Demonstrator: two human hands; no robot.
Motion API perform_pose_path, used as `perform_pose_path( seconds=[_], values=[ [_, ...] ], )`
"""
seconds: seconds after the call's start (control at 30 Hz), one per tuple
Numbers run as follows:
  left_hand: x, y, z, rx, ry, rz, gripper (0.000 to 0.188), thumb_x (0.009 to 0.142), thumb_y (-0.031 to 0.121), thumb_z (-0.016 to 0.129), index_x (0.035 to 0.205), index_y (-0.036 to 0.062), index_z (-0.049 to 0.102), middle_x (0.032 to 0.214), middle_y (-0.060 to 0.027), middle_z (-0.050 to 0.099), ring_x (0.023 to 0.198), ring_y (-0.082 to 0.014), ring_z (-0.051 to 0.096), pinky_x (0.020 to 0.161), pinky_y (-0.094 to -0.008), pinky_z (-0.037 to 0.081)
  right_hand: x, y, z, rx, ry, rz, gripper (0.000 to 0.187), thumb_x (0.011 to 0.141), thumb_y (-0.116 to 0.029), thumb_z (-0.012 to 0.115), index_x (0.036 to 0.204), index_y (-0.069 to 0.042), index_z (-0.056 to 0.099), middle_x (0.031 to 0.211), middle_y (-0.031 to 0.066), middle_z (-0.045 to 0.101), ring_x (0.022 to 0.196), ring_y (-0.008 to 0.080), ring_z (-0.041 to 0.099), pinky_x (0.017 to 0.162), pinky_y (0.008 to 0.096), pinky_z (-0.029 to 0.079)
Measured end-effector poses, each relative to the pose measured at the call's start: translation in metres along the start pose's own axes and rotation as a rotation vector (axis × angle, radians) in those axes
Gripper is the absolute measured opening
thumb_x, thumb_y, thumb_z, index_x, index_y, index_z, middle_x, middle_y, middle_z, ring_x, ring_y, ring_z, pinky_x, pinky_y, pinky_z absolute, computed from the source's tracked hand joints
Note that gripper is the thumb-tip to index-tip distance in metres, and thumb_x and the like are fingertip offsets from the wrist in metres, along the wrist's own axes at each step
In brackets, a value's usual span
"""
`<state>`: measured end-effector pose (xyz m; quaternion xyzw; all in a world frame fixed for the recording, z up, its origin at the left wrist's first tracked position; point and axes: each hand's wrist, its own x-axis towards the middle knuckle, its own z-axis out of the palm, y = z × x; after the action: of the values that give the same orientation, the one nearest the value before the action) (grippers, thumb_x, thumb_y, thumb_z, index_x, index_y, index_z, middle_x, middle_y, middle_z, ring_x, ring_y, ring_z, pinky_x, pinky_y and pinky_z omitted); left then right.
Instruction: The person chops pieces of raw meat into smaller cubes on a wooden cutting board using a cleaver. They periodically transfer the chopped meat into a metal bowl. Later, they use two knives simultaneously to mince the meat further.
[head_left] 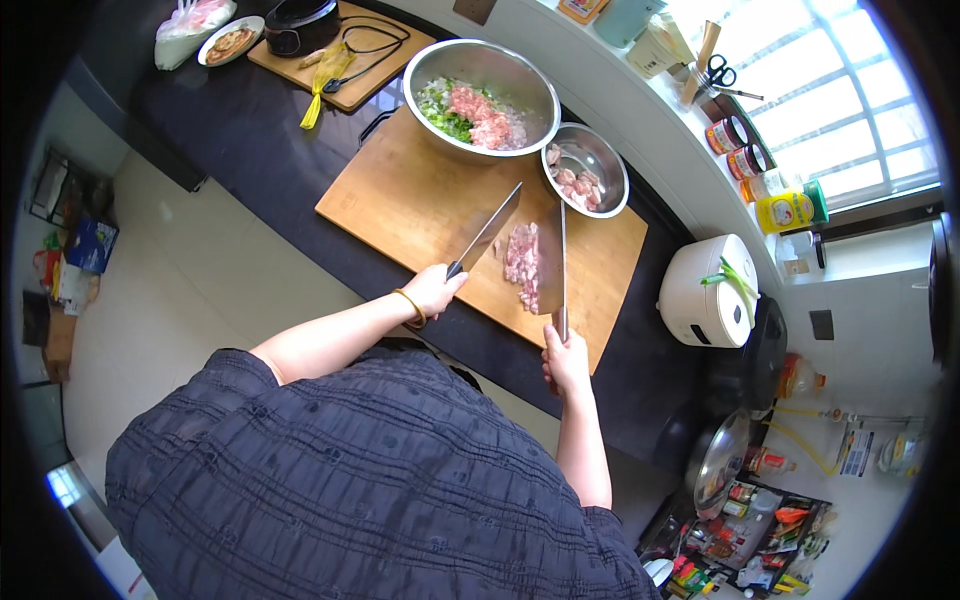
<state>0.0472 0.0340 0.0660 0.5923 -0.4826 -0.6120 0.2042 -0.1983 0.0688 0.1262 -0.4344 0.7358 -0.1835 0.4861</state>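
Note:
My left hand is closed round the dark handle of a knife, its blade slanting up and away over the wooden cutting board. In my right hand is the handle of a cleaver, its broad blade pointing away from me. Between the two blades lies a strip of chopped pink meat, close against the cleaver. Beyond the board's far edge, a large steel bowl holds minced meat and chopped greens. A smaller steel bowl with pieces of raw meat rests beside it.
At the right, a white rice cooker carries green onion stalks on its lid. A second board with a black appliance and cord stands far left, near a plate of food. Jars line the windowsill.

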Motion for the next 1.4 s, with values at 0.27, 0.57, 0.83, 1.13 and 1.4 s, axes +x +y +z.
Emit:
perform_pose_path(
  seconds=[0.27,0.57,0.83,1.13,1.4],
  values=[
    [0.0,0.0,0.0,-0.006,0.004,0.003,0.034,0.089,0.034,0.045,0.07,0.0059,0.041,0.056,-0.0025,0.045,0.041,-0.012,0.046,0.037,-0.0268,0.041,-0.003,0.002,0.005,-0.029,-0.007,0.01,0.028,0.087,-0.031,0.051,0.076,-0.005,0.047,0.052,0.0021,0.046,0.037,0.0107,0.044,0.033,0.0273,0.036],
    [0.001,-0.002,0.001,0.011,0.016,0.019,0.034,0.089,0.034,0.046,0.07,0.0062,0.041,0.055,-0.0022,0.044,0.041,-0.0119,0.045,0.037,-0.0269,0.04,0.004,0.003,0.002,-0.027,0.029,-0.016,0.027,0.087,-0.029,0.051,0.075,-0.004,0.047,0.05,0.0037,0.047,0.035,0.0133,0.044,0.033,0.0287,0.036],
    [-0.014,0.02,0.005,-0.049,0.016,0.076,0.032,0.089,0.033,0.046,0.071,0.0064,0.041,0.056,-0.0017,0.044,0.042,-0.0108,0.044,0.038,-0.0261,0.04,0.003,0.004,0.003,-0.051,0.028,-0.036,0.03,0.086,-0.029,0.051,0.073,-0.004,0.046,0.05,0.0035,0.045,0.035,0.0131,0.044,0.033,0.0293,0.037],
    [-0.001,0.0,0.005,-0.021,0.014,-0.043,0.032,0.089,0.034,0.045,0.073,0.0065,0.042,0.058,-0.001,0.045,0.041,-0.0091,0.043,0.037,-0.0242,0.039,0.009,0.013,-0.001,-0.088,0.089,-0.147,0.028,0.086,-0.028,0.051,0.071,-0.005,0.047,0.049,0.0037,0.046,0.038,0.0125,0.047,0.034,0.0277,0.037],
    [-0.005,0.004,0.001,-0.025,0.005,-0.042,0.032,0.089,0.034,0.045,0.072,0.0066,0.042,0.058,-0.0014,0.045,0.041,-0.0093,0.043,0.037,-0.0245,0.039,0.006,0.007,-0.008,-0.134,0.074,-0.139,0.029,0.085,-0.025,0.052,0.068,-0.001,0.048,0.048,0.0078,0.048,0.036,0.0185,0.049,0.037,0.032,0.039]
  ],
)
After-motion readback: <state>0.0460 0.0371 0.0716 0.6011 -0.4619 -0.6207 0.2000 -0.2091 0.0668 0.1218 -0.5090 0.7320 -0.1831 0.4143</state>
